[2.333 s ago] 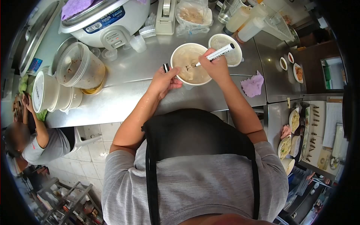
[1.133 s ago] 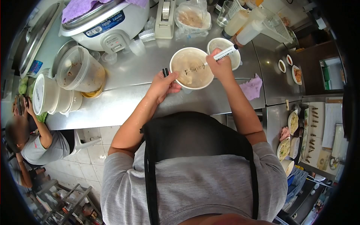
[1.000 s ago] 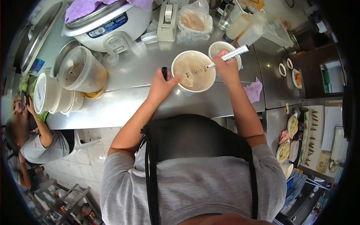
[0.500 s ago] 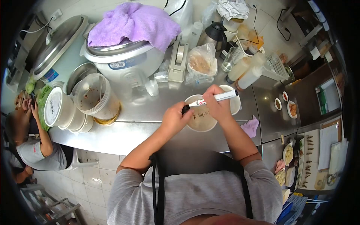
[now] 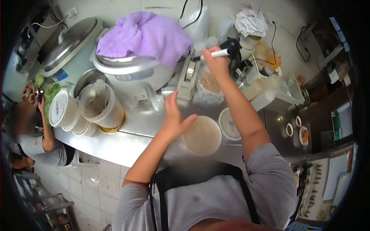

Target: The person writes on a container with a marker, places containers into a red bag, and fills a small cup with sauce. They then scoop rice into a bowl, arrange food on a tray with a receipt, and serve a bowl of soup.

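A white marker [image 5: 219, 54] is gripped in my right hand [image 5: 216, 67], which reaches out over the back of the counter beside the black-handled jug [image 5: 232, 48]. The marker's dark end points left, above a tape dispenser [image 5: 188, 77]. My left hand [image 5: 174, 121] is open, thumb apart from the fingers, with the thumb at the rim of a round lidded tub [image 5: 202, 135]. To the right stands a second tub with writing on its lid [image 5: 230, 125], partly hidden by my right forearm.
A rice cooker [image 5: 135, 73] with a purple towel [image 5: 144, 36] stands at the back. Stacked tubs [image 5: 61, 107] and a large clear container [image 5: 96, 102] are on the left. Sauce bottles [image 5: 264, 94] stand right of my forearm. Another person [image 5: 42, 142] sits at the far left.
My right hand has moved up and away from the tub with the marker. My left hand has let go of the marker's black end, and its fingers have spread. The view has shifted slightly.
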Demonstrator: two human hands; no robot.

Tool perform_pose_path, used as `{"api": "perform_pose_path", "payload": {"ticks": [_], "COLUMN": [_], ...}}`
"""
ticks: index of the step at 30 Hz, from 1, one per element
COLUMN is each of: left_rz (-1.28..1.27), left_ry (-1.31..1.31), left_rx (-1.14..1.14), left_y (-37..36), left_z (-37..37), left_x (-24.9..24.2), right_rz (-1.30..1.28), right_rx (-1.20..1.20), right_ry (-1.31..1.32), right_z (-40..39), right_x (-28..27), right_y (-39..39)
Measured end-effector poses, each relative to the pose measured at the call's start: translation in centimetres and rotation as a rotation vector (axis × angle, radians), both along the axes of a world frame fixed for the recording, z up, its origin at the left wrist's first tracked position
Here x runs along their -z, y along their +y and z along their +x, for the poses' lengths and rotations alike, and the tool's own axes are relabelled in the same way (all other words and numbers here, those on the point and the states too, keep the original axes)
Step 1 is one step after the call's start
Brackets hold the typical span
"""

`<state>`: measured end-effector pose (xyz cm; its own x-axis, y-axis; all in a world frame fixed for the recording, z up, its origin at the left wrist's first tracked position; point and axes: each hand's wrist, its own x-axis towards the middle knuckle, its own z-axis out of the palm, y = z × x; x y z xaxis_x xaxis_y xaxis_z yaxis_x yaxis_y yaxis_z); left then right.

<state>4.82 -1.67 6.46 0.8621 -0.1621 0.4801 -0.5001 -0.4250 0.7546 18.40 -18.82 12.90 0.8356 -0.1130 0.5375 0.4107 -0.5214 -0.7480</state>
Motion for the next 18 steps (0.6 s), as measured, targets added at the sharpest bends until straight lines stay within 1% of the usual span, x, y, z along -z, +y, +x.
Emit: {"api": "perform_pose_path", "payload": {"ticks": [2, 3, 4, 5, 6, 7, 8, 9, 10, 11, 13, 14, 15, 16, 17, 18], "left_rz": [-0.079, -0.12, -0.165, -0.137, 0.016, -0.108, -0.029, -0.068, -0.152, -0.243, -0.262, -0.263, -0.229, -0.191, -0.149, 0.016], "left_ry": [0.247, 0.402, 0.552, 0.468, 0.48, 0.623, 0.541, 0.456, 0.56, 0.673, 0.702, 0.735, 0.697, 0.662, 0.629, 0.522], "left_rx": [0.07, 0.068, 0.066, 0.024, -0.036, -0.065, -0.097, -0.147, -0.196, -0.241, -0.258, -0.255, -0.255, -0.246, -0.234, -0.259], "left_y": [2.3, 3.3, 4.2, 5.2, 6.1, 6.7, 7.7, 9.2, 10.1, 10.9, 12.9, 13.8, 14.5, 15.4, 16.5, 16.7], "left_z": [-0.5, -1.3, -2.2, -3.3, -4.5, -5.7, -6.6, -7.1, -7.7, -8.5, -8.7, -8.9, -8.7, -8.2, -7.6, -7.2], "left_x": [3.1, 4.5, 6.2, 8.3, 8.1, 7.2, 6.8, 9.4, 9.0, 8.3, 8.5, 8.9, 9.9, 11.2, 11.8, 10.9], "right_rz": [-0.221, -0.321, -0.361, -0.4, -0.4, -0.376, -0.406, -0.421, -0.381, -0.381, -0.405, -0.477, -0.545, -0.609, -0.708, -0.803], "right_rx": [0.172, 0.267, 0.278, 0.288, 0.262, 0.243, 0.244, 0.241, 0.224, 0.175, 0.186, 0.169, 0.161, 0.162, 0.048, -0.064], "right_ry": [0.044, 0.066, 0.205, 0.333, 0.381, 0.455, 0.503, 0.401, 0.474, 0.584, 0.549, 0.551, 0.556, 0.568, 0.592, 0.615], "right_z": [6.6, 9.2, 10.8, 11.9, 12.3, 12.4, 12.8, 12.6, 12.0, 11.6, 11.5, 11.8, 12.1, 12.4, 11.5, 10.3], "right_x": [2.7, 4.4, 5.9, 7.2, 8.0, 8.5, 9.6, 10.9, 10.9, 9.8, 9.1, 8.0, 6.2, 4.3, 0.6, -3.9], "right_y": [-1.9, -2.5, -2.7, -2.7, -2.7, -2.4, -2.3, -2.0, -1.9, -1.9, -2.3, -2.8, -3.3, -3.7, -3.5, -3.3]}}
